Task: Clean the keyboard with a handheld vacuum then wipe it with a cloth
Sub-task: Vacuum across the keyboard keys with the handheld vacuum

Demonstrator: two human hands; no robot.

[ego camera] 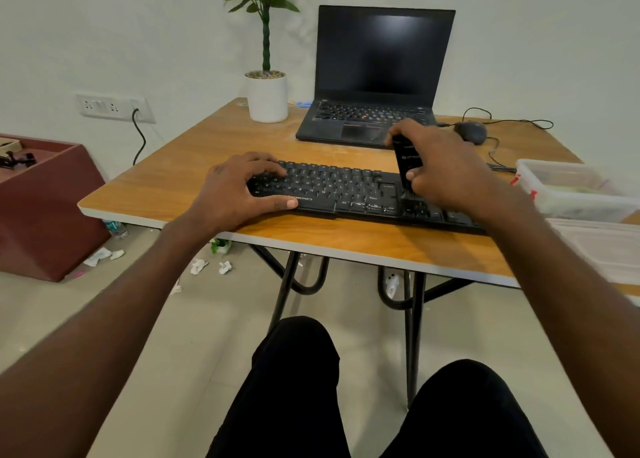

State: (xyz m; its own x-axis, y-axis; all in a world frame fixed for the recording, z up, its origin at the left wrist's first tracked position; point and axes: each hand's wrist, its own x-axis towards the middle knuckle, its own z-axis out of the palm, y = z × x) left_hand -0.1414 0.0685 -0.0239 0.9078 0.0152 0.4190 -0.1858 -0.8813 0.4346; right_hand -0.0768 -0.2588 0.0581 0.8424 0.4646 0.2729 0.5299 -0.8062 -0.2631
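A black keyboard (346,187) lies across the front of the wooden table (194,166). My left hand (239,187) grips the keyboard's left end, fingers curled over the keys and thumb along the front edge. My right hand (446,166) holds a black handheld vacuum (405,161) upright, with its lower end down on the keys at the right part of the keyboard. A folded white cloth (602,249) lies at the table's right edge.
Behind the keyboard stands an open black laptop (374,76), with a potted plant (267,94) to its left and a wired mouse (471,132) to its right. A clear plastic box (575,191) sits at the right. Paper scraps litter the floor under the table.
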